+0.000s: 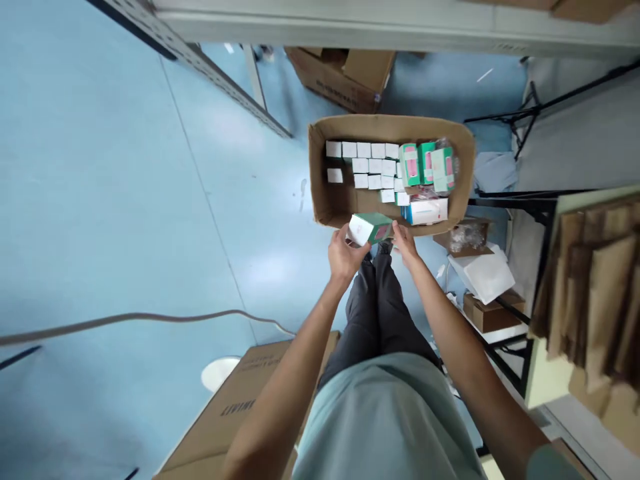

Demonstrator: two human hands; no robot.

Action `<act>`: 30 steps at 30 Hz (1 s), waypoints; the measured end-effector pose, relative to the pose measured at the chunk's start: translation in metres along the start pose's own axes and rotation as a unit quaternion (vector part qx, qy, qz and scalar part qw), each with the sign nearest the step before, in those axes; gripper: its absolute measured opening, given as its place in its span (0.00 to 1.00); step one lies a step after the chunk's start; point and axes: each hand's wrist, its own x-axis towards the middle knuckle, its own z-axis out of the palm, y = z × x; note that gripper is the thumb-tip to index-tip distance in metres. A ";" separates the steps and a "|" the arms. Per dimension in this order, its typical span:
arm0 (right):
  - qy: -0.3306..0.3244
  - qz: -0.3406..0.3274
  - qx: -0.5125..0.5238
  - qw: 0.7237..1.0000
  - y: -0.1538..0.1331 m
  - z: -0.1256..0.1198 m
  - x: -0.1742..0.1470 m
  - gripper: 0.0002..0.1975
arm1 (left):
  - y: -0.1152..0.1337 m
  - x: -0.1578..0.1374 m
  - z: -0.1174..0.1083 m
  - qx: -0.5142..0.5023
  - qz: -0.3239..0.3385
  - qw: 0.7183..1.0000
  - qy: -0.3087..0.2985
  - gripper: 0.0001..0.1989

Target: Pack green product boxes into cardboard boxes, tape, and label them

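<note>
Between both hands is a small green and white product box (371, 228) with a pink patch on its face. My left hand (346, 256) grips its white end, thumb and fingers closed around it. At the other end, my right hand (404, 243) has its fingers closed on the green side. Just beyond the hands stands an open cardboard carton (320, 200), its near rim close to the held box. Inside are rows of small boxes with white ends (361, 165), several green and pink boxes (411, 165) lying at the right, and a white box (429, 211).
A metal shelf frame (350, 25) crosses the top, with another carton (345, 80) beneath it. On the right stand a rack of brown cardboard pieces (595, 287) and a small brown box (494, 312). A cable (150, 316) runs along the floor; a large carton (240, 400) lies at lower left.
</note>
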 end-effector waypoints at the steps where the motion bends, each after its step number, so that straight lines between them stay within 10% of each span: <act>1: 0.012 0.045 0.030 0.998 -0.011 -0.012 -0.026 0.35 | 0.020 -0.021 -0.005 0.004 0.019 1.000 -0.018 0.32; 8: 0.014 0.108 0.309 0.945 -0.046 -0.092 -0.197 0.29 | 0.124 -0.153 -0.039 0.065 0.191 0.970 -0.137 0.39; 15: 0.125 0.051 0.508 0.851 -0.008 -0.145 -0.336 0.24 | 0.166 -0.276 -0.054 0.101 0.342 0.888 -0.291 0.36; 24: 0.347 -0.078 0.671 0.651 0.172 -0.178 -0.549 0.23 | 0.155 -0.447 -0.017 0.134 0.441 0.697 -0.549 0.33; 30: 0.528 -0.072 0.688 0.494 0.311 -0.136 -0.684 0.26 | 0.089 -0.579 0.034 0.185 0.409 0.549 -0.705 0.31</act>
